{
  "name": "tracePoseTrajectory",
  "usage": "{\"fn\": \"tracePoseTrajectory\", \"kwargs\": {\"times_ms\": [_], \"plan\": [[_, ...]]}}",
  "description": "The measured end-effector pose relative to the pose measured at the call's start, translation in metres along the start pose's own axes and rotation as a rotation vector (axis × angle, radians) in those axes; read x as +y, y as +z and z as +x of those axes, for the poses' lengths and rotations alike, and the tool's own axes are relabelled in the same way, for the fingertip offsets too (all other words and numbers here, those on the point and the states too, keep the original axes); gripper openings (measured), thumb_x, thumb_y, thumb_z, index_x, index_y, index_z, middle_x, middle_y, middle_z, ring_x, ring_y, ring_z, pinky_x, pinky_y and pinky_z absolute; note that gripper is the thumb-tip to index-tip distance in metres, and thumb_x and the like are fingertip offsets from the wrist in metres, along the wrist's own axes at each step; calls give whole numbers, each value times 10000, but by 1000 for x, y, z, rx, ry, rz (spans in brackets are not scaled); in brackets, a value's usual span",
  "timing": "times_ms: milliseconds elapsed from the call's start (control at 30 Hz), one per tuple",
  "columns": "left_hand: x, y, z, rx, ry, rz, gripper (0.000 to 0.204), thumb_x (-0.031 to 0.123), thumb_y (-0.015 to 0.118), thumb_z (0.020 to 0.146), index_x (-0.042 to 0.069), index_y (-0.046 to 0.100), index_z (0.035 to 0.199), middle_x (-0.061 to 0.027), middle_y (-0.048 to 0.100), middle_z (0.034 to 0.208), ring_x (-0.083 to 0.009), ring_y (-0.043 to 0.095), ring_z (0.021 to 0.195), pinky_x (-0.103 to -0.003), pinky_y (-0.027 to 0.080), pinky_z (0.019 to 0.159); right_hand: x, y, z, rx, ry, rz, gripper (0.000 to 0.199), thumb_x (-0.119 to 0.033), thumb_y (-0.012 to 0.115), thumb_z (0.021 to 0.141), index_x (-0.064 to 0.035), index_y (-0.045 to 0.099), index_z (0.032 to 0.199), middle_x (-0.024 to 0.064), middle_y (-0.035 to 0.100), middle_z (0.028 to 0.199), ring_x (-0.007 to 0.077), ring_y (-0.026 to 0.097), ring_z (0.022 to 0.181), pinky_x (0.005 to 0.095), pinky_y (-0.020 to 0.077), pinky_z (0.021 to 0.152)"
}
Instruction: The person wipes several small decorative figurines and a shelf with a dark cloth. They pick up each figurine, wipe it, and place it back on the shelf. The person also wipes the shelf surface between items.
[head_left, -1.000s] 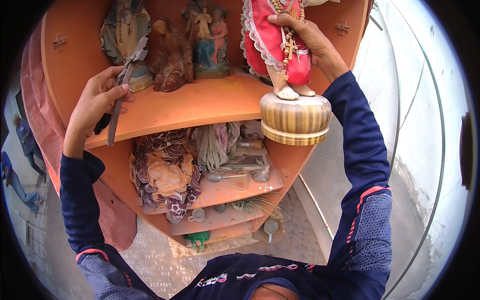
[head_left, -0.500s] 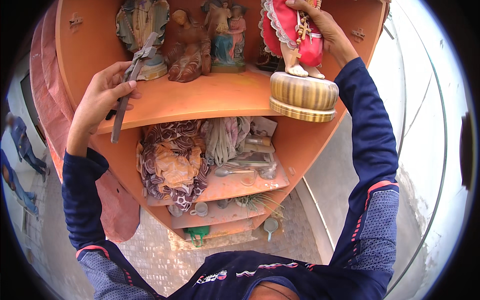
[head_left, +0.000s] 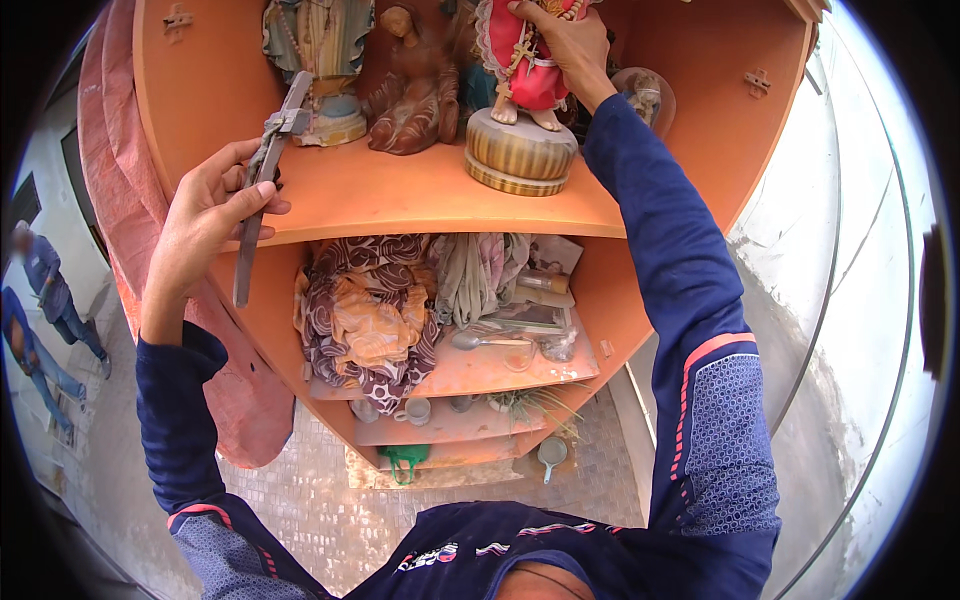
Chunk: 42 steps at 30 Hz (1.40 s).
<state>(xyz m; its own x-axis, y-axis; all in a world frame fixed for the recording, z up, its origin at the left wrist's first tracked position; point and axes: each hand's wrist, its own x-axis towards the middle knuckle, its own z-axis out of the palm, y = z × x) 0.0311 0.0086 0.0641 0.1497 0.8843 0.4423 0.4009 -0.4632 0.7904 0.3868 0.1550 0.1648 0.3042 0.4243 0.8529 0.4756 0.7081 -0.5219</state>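
My right hand [head_left: 565,40] grips a figurine in a red and pink robe [head_left: 525,75] that stands on a round striped base [head_left: 518,152], resting on the top orange shelf [head_left: 400,200]. My left hand [head_left: 215,215] holds a long grey metal cross [head_left: 265,165] by its shaft, at the shelf's left front edge. Behind it stand a pale robed statue [head_left: 320,50] and a brown kneeling figure [head_left: 410,85].
The lower shelf [head_left: 480,370] holds bunched patterned cloth [head_left: 365,320], a spoon and papers. Lower shelves carry cups and a small plant. A pink cloth [head_left: 130,200] hangs at the left. A person in blue [head_left: 50,290] stands far left. A pale wall is at the right.
The figurine on its striped base has moved left and back from over the shelf's right edge onto the shelf. My left hand with the cross has barely shifted.
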Motion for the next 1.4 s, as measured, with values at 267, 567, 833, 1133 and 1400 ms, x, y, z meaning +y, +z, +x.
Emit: {"fn": "tracePoseTrajectory", "kwargs": {"times_ms": [267,567,833,1133,1400], "plan": [[-12,23,-7,128,76,-21,486,85,665,896,-59,498,1330,-83,653,906,-126,662,827,-247,525,666,14,34,7,-50,109,-10,588,-431,854,662,35,687,979,129,716,894,204,678,801,357,525,703],[-29,60,-11,189,-10,-293,459,75,688,883,-60,539,1296,-90,643,1009,-137,659,917,-267,607,755,30,21,14,-316,45,213,496,-387,836,744,-7,657,1007,86,673,893,159,636,776,310,502,683],[-40,74,-21,281,99,-594,428,75,657,918,-85,509,1285,-132,631,1076,-211,674,977,-313,600,806,4,-41,-36,-236,66,-273,948,-526,823,705,76,474,1349,193,616,1196,260,587,1141,355,471,946],[-19,137,-25,147,92,-829,372,126,663,925,10,484,1230,-113,685,1034,-152,631,987,-307,471,931,-48,-11,-306,-511,412,556,445,-174,639,953,58,500,1307,149,657,1067,144,645,846,262,527,726],[-18,49,6,327,453,231,364,310,564,996,-27,639,1112,-90,700,988,-139,654,888,-270,495,829,-31,-25,-301,-540,613,880,435,-321,497,1039,2,519,1331,-14,476,674,19,351,494,175,293,446]]}}
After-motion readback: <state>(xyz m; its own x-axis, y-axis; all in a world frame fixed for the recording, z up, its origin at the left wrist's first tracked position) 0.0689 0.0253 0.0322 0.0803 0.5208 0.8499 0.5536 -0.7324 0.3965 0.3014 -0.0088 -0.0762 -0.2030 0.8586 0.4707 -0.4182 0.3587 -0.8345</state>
